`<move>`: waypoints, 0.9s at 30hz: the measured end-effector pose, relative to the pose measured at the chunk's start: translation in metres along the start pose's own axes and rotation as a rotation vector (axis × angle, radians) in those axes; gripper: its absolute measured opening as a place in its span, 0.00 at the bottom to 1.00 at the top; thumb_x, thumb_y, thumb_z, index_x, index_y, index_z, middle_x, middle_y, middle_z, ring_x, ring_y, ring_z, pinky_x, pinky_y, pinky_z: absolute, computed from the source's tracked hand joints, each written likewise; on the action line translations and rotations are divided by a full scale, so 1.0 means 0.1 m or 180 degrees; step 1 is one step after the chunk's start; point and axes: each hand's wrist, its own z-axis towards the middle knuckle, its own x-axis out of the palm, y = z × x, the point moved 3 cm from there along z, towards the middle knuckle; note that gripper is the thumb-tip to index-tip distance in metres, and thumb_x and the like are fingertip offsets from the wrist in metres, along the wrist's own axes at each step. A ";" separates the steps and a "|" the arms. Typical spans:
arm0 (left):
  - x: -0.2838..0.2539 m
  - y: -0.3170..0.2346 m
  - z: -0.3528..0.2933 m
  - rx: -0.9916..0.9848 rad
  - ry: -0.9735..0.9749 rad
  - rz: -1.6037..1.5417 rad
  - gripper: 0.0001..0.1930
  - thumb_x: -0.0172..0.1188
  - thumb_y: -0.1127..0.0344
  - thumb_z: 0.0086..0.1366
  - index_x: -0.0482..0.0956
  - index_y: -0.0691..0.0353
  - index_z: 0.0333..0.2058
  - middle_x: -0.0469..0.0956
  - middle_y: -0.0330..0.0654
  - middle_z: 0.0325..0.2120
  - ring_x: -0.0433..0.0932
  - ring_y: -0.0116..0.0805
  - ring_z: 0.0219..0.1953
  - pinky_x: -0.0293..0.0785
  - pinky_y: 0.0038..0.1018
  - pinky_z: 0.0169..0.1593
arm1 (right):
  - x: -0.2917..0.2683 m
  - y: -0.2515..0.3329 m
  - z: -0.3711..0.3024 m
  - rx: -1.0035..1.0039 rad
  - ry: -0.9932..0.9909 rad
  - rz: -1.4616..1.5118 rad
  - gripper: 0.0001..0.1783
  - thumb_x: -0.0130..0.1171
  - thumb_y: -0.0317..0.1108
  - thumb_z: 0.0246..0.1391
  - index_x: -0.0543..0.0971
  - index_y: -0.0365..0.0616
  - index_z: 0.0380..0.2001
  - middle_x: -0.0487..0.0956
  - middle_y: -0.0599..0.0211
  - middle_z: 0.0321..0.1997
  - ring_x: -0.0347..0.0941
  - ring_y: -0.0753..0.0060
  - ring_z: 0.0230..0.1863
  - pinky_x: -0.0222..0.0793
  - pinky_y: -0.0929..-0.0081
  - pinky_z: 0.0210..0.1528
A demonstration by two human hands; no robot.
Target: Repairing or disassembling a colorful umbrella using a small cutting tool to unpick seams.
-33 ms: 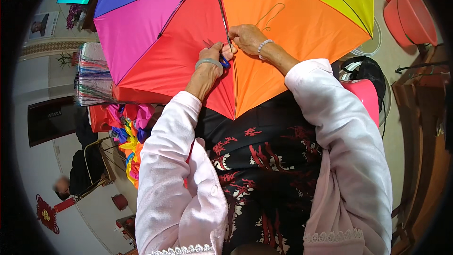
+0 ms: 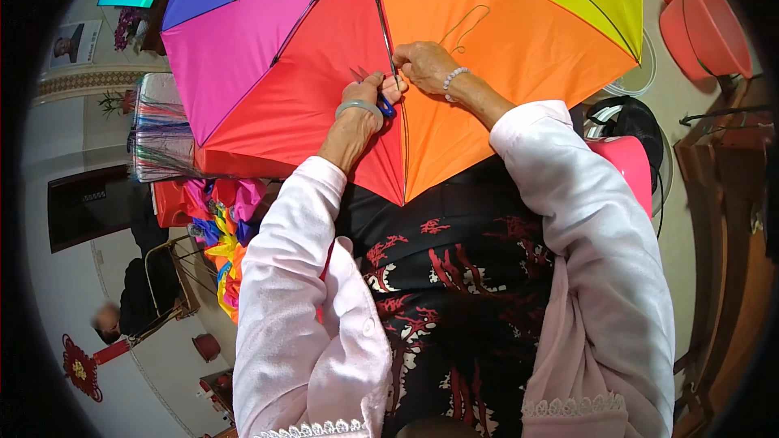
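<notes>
An open umbrella with red, orange, yellow, pink and blue panels spreads inside-up over my lap, its dark metal ribs showing. My left hand is closed round a pair of blue-handled scissors, blades pointing up and left. Its fingertips also hold the rib at the seam between the red and orange panels. Just right of that rib, my right hand is closed in a pinch. A thin, light thread loops out beyond it over the orange panel. What lies between the right fingertips is mostly hidden.
Beside me on the left is a heap of folded colourful fabric, below a stack of umbrella ribs. A person in dark clothes sits farther left. Pink basins and a black bag stand on the right.
</notes>
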 end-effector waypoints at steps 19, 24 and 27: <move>0.08 -0.01 -0.02 0.0291 0.0892 0.0649 0.09 0.49 0.67 0.59 0.69 0.68 0.25 0.73 0.44 0.16 0.67 0.27 0.12 0.62 0.19 0.15 | -1.23 0.50 0.08 0.0519 -0.1076 0.3216 0.04 0.50 0.31 0.50 0.70 0.43 0.25 0.71 0.67 0.24 0.69 0.81 0.22 0.67 0.82 0.20; 0.06 -0.01 0.01 0.0265 0.0348 0.0669 0.09 0.54 0.65 0.55 0.69 0.65 0.22 0.71 0.41 0.13 0.68 0.27 0.11 0.60 0.19 0.13 | -2.33 1.01 -0.20 -0.1068 -0.1589 0.3404 0.09 0.48 0.24 0.49 0.63 0.45 0.19 0.59 0.75 0.18 0.52 0.83 0.17 0.51 0.87 0.22; 0.12 -0.04 0.04 0.0245 0.0396 0.0856 0.10 0.56 0.64 0.53 0.69 0.64 0.21 0.70 0.40 0.12 0.68 0.27 0.11 0.59 0.20 0.12 | -2.79 1.26 -0.57 -0.1646 -0.0823 0.4002 0.10 0.47 0.23 0.49 0.60 0.46 0.19 0.55 0.76 0.18 0.49 0.84 0.16 0.48 0.86 0.21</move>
